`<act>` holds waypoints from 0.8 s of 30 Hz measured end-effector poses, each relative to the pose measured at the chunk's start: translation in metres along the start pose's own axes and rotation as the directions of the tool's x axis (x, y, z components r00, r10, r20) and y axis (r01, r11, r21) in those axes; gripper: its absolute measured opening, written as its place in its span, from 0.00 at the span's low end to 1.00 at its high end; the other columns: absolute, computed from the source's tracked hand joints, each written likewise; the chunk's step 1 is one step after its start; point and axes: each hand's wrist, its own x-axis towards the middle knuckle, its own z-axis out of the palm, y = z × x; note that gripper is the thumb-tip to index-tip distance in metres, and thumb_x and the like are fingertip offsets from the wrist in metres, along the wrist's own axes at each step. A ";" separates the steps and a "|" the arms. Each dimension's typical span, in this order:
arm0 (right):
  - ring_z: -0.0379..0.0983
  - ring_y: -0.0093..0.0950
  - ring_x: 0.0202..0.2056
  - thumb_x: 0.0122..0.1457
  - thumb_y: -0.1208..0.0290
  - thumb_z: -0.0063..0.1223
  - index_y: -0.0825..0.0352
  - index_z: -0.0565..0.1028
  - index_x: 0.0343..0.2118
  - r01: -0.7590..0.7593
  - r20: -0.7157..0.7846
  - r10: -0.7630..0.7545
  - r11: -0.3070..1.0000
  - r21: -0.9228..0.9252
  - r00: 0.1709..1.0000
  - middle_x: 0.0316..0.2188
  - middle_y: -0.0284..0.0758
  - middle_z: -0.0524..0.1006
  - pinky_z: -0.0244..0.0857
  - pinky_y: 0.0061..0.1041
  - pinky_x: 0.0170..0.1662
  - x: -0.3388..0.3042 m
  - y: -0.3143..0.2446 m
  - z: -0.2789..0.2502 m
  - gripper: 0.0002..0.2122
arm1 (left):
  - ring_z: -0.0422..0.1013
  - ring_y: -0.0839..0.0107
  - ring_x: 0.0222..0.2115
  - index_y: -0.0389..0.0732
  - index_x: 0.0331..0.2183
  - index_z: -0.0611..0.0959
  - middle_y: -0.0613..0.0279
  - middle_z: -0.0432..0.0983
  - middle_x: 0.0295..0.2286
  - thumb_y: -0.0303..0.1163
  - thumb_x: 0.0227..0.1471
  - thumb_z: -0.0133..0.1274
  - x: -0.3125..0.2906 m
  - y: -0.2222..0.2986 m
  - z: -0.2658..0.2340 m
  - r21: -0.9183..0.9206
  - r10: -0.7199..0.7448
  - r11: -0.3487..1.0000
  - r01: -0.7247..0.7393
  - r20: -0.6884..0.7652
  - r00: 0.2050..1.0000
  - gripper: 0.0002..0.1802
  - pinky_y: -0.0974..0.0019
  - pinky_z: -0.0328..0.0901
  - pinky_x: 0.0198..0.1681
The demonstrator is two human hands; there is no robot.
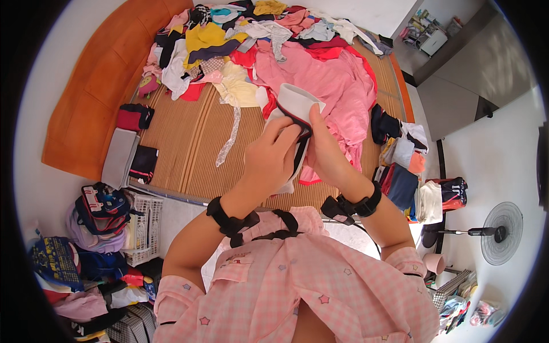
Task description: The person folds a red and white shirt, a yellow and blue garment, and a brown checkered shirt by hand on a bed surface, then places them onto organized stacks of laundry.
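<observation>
Over the mat-covered bed I hold up a white garment (298, 100) with black and red trim. Its upper part is bunched into a loop, and a white and black part hangs down between my wrists. My left hand (269, 150) has its fingers curled against the trim. The other edge is gripped by my right hand (329, 150), its thumb lying on the white cloth. What kind of garment it is, I cannot tell. Behind it spreads a large pink cloth (320, 71), and a white lace strip (230, 137) lies to the left.
A heap of mixed clothes (217, 43) covers the bed's far end. Folded stacks (403, 183) line the right edge; a folded red-and-black piece (134, 117) lies at left. Backpacks (100, 214) and a white basket (146, 226) stand lower left, a fan (501, 234) at right.
</observation>
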 end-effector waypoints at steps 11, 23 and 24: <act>0.71 0.22 0.30 0.57 0.52 0.46 0.59 0.71 0.38 0.003 -0.087 0.005 0.995 0.095 0.996 0.29 0.28 0.73 0.66 0.26 0.34 0.012 0.005 0.016 0.16 | 0.71 0.56 0.34 0.37 0.40 0.75 0.51 0.70 0.38 0.20 0.47 0.49 0.009 -0.024 -0.025 -0.147 0.099 0.987 -0.065 0.239 0.966 0.15 0.63 0.67 0.33; 0.72 0.24 0.31 0.61 0.62 0.40 0.62 0.68 0.33 0.182 -0.255 -0.126 0.961 0.208 0.959 0.27 0.30 0.74 0.66 0.31 0.32 0.025 -0.032 0.010 0.09 | 0.69 0.57 0.28 0.36 0.33 0.76 0.55 0.70 0.36 0.25 0.40 0.54 -0.035 -0.060 -0.075 0.287 0.104 0.926 -0.247 0.433 0.896 0.13 0.63 0.66 0.31; 0.72 0.24 0.30 0.61 0.60 0.39 0.61 0.68 0.33 0.193 -0.226 -0.150 0.965 0.180 0.963 0.26 0.30 0.73 0.65 0.30 0.31 0.030 -0.028 0.001 0.10 | 0.69 0.58 0.29 0.37 0.33 0.76 0.55 0.70 0.37 0.28 0.39 0.56 -0.038 -0.068 -0.070 0.319 0.128 0.909 -0.268 0.398 0.908 0.15 0.63 0.66 0.32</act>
